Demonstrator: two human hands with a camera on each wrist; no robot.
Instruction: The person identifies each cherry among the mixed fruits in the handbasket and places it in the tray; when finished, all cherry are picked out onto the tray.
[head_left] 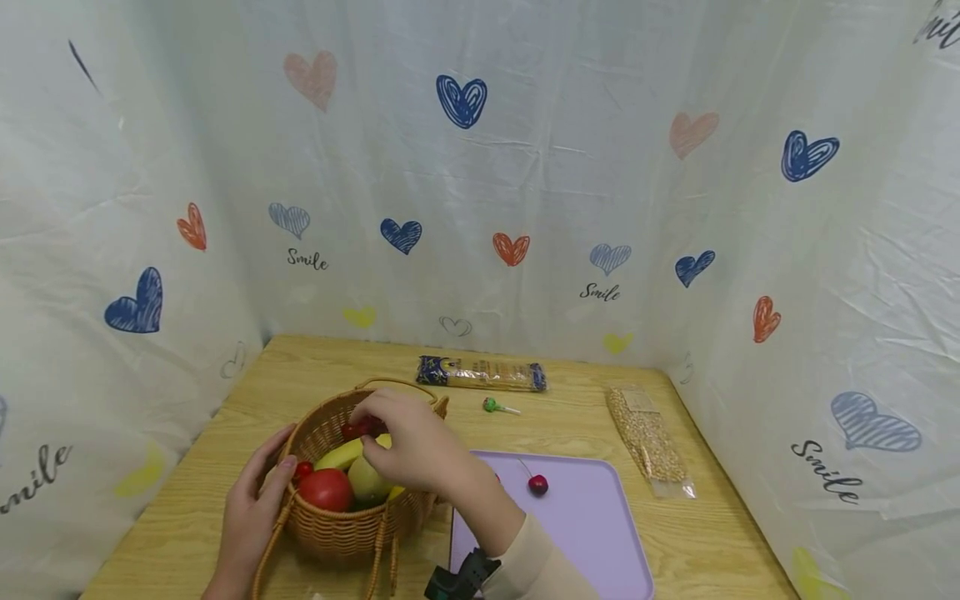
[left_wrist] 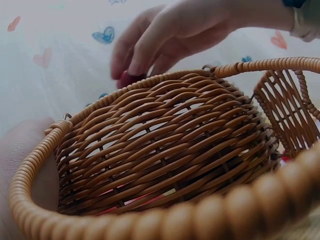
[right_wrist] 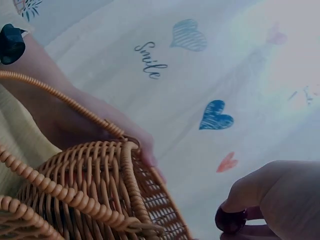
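Note:
A brown wicker basket (head_left: 337, 525) holds a red round fruit (head_left: 327, 490), a yellow banana (head_left: 339, 457), a yellow-green fruit (head_left: 366, 483) and a small red cherry (head_left: 303, 470) by the rim. My left hand (head_left: 251, 504) grips the basket's left side, thumb and fingertips at the rim. Over the basket's opening, my right hand (head_left: 408, 437) pinches a dark red cherry (right_wrist: 230, 218) between thumb and fingers. In the left wrist view that cherry (left_wrist: 131, 78) shows just above the rim, partly covered by the fingers.
Right of the basket lies a purple tray (head_left: 570, 542) with a stemmed cherry (head_left: 537, 485) on it. Farther back are a green lollipop (head_left: 491, 405) and a noodle packet (head_left: 480, 374). A clear bag of pale kernels (head_left: 651, 442) lies near the table's right edge. Curtains surround the table.

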